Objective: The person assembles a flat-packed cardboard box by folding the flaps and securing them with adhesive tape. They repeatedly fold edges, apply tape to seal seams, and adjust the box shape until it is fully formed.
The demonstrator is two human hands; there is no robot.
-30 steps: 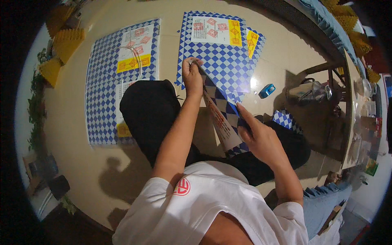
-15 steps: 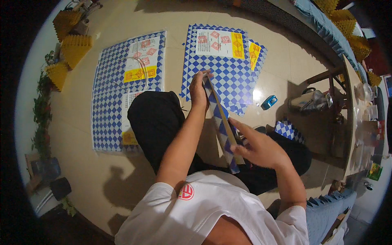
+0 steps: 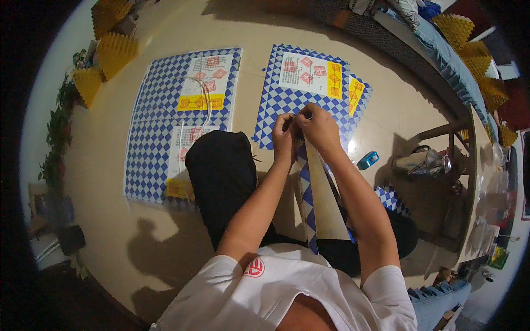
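A folded blue-and-white checkered sheet [image 3: 323, 201] with a plain beige inner face stands on edge between my forearms, its lower end near my lap. My left hand [image 3: 285, 139] pinches its far upper end. Right beside it, my right hand [image 3: 321, 129] closes on the same end, fingers bent and close to the left ones. The exact fingertip contact is hidden behind the knuckles. Just beyond both hands lies a stack of flat checkered sheets [image 3: 270, 102] with white and yellow printed panels.
To the left lies a plastic-wrapped checkered pack [image 3: 152, 121] with a pale cord [image 3: 208, 105] across it. A blue tape measure [image 3: 368, 160], a metal kettle [image 3: 419, 163] and a wooden table [image 3: 469, 193] are at right. Yellow pleated pieces [image 3: 116, 55] stand far left.
My right hand has moved from the sheet's lower side up to its far end, joining the left. The sheet has turned, showing more of its beige face. The whole view has shifted slightly.
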